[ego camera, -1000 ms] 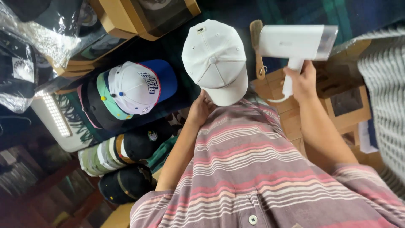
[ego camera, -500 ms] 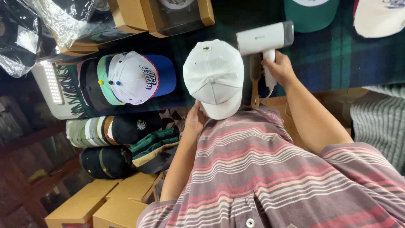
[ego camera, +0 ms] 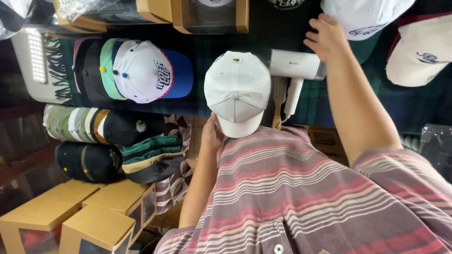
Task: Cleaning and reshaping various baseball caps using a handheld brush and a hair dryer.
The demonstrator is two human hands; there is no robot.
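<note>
Just above the left hand [ego camera: 210,136] a plain white cotton baseball cap [ego camera: 237,91] is sitting crown-up on the dark green and blue plaid cloth [ego camera: 325,101], and the hand is gripping the cap at its lower edge, fingers tucked behind the brim so that how tightly they are closing cannot be told. Right of that cap, and just below the right hand [ego camera: 328,38], a white handheld garment steamer [ego camera: 295,70] is lying on the cloth, its handle pointing down toward the person; beside the handle a wooden-handled brush [ego camera: 279,96] is resting. The right hand is reaching out flat over the cloth with fingers loosely spread, holding nothing, its fingertips near a white cap with a green brim [ego camera: 362,21]. Further right of it a cream cap with blue stitching [ego camera: 419,51] is lying. Left of the left hand a nested stack of caps topped by a white and blue one [ego camera: 141,70] is sitting, with brown cardboard boxes [ego camera: 80,221] below
</note>
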